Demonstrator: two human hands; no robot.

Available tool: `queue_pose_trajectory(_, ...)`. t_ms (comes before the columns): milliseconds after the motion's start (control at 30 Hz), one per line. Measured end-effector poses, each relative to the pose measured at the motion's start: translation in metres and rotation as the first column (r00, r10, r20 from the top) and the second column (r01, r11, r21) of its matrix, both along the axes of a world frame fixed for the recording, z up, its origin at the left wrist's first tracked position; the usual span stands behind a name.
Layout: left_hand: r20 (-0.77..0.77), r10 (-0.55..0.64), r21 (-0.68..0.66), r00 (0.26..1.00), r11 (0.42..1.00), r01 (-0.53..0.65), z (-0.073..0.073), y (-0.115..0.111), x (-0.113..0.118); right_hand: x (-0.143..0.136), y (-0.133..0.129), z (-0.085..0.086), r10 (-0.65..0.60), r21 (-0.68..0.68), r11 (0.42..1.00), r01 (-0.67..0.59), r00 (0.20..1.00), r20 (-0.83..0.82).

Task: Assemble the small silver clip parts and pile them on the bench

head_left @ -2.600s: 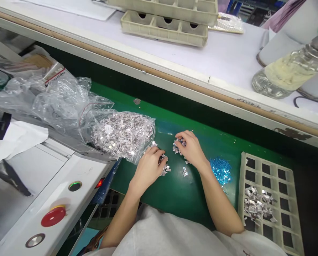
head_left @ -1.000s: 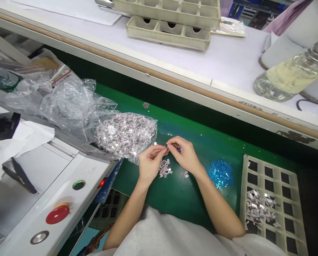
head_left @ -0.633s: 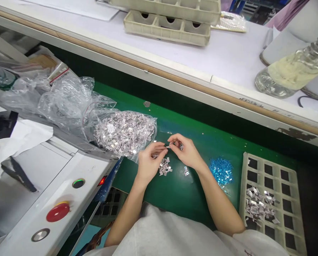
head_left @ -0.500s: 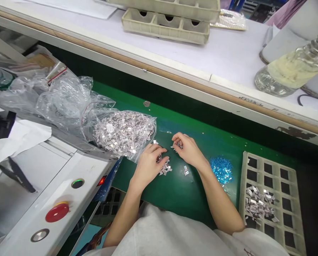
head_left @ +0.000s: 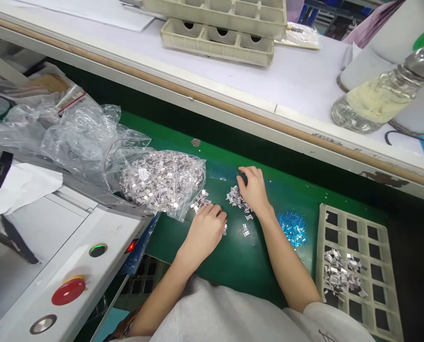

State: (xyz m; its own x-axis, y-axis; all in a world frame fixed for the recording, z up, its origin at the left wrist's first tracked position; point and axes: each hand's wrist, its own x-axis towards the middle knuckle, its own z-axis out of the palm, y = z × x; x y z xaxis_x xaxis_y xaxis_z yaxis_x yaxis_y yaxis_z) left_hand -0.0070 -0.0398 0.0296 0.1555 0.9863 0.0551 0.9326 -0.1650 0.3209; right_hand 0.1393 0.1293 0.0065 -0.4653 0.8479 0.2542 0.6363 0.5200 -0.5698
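Note:
My left hand point(head_left: 205, 232) rests palm down on the green work surface, fingers curled over small silvery metal pieces point(head_left: 225, 229) that peek out by the fingertips. Just beyond its knuckles lies a loose cluster of the same pieces, beside the mouth of a clear plastic bag point(head_left: 162, 180) full of them. My right hand point(head_left: 254, 190) is raised a little at the right of another small pile of metal pieces point(head_left: 236, 197), thumb and fingers apart with nothing between them. A few stray pieces point(head_left: 245, 230) lie between the hands. The undersides of the left fingers are hidden.
A heap of blue slivers point(head_left: 293, 229) lies by my right forearm. Further right is a compartment tray point(head_left: 363, 228) with metal pieces in it. A machine panel with a red button point(head_left: 68, 290) stands at left. The raised shelf point(head_left: 212, 80) holds trays and a glass bottle point(head_left: 372, 102).
My right hand has opened and moved up and right, uncovering a pile of metal pieces. My left hand has lowered and its fingers have curled over the pieces. The view has shifted slightly.

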Motion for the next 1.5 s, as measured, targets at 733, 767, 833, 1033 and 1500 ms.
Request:
queue_pose_trajectory(733,0.789,0.31,-0.113,0.531,0.922,-0.37,-0.006,0.011,-0.013,0.006,-0.029,0.033,0.158,-0.251,0.941,-0.228,0.949,-0.271)
queue_pose_trajectory(767,0.787,0.314,-0.123,0.531,0.923,-0.364,-0.007,0.012,-0.014,0.007,-0.034,0.039,0.207,-0.308,0.905,-0.294,0.936,-0.286)
queue_pose_trajectory(833,0.784,0.318,-0.13,0.533,0.924,-0.359,-0.009,0.014,-0.015,0.007,-0.041,0.047,0.274,-0.371,0.852,-0.37,0.918,-0.286)
queue_pose_trajectory(1033,0.757,0.311,-0.104,0.575,0.926,-0.363,-0.011,0.014,-0.015,0.001,-0.044,0.048,0.333,-0.348,0.848,-0.4,0.912,-0.238)
queue_pose_trajectory(1500,0.751,0.281,-0.073,0.598,0.935,-0.348,-0.01,0.015,-0.014,-0.001,-0.042,0.036,0.322,-0.343,0.857,-0.385,0.919,-0.229)
